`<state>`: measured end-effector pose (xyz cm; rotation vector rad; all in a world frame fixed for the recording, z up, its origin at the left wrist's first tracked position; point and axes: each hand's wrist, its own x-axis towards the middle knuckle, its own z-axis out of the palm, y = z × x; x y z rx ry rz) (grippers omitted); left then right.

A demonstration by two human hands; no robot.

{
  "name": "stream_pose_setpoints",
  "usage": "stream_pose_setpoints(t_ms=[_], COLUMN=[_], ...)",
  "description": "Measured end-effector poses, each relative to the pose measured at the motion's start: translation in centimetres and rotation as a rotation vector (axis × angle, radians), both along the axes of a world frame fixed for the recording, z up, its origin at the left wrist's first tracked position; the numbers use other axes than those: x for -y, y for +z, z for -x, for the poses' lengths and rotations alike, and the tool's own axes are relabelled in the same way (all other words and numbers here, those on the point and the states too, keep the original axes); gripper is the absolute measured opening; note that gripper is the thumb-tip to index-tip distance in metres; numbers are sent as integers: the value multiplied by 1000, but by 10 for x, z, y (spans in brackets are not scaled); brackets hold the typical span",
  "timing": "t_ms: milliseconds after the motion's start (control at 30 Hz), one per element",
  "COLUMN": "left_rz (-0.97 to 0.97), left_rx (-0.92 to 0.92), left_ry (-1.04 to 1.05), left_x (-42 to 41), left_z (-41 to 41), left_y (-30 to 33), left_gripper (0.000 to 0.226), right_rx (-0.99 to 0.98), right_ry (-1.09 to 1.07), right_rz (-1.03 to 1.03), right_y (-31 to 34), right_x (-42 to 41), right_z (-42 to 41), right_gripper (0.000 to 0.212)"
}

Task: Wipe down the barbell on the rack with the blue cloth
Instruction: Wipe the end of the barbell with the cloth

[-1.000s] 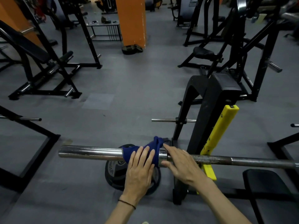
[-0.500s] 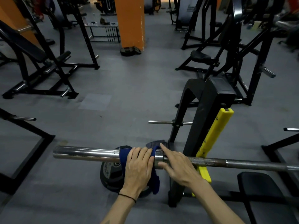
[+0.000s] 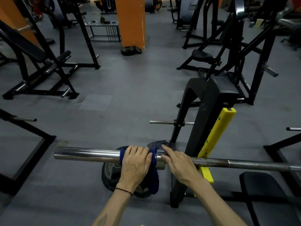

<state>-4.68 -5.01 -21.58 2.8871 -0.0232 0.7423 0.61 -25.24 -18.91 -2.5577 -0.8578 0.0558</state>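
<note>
The rack [image 3: 210, 111] is the big thing here, a black upright with a yellow guard [image 3: 216, 137] on its side, and the barbell [image 3: 88, 154] lies across it, its chrome sleeve sticking out to the left over the grey floor. If the person leans too hard on that free end, the bar could tip or roll in its cradle, since all the downward push falls outside the support. A weight plate [image 3: 107, 173] lies flat on the floor right under the sleeve, so anything that drops lands on it, or a foot catches it.

On the sleeve, just left of the collar, sits the blue cloth [image 3: 154, 175], draped over the bar with a long tail hanging down. The left hand [image 3: 135, 162] grips it, fingers curled over the top of the sleeve with the cloth beneath them. The right hand [image 3: 177, 163] rests with straight fingers on the collar and the rusty shaft beside it, holding nothing; I can't quite tell how firmly it presses. That loose tail could snag at the collar or slide out from under the palm, and the right fingertips sit close enough to get pinched if the cloth hand shoves right.
</note>
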Motion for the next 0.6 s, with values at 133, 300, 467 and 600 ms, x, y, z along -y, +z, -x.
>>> stream_pose_setpoints(t_ms=[133,300,467,600], left_rz=[38,193,-51,-46], left_rx=[5,52,34,95], left_ry=[58,78,-82,87], left_x=[-2,39,-5,-52], left_z=[4,3,5,12], left_y=[2,-6,-10,-8], left_gripper=[47,43,45,46], right_rx=[-4,277,397,326], right_ry=[82,84,-115,-248], right_rz=[-34,-128,-104,3], right_y=[-6,-13,-9,-21], right_x=[15,75,141,182], right_z=[7,19,12,3], right_gripper=[85,43,46,53])
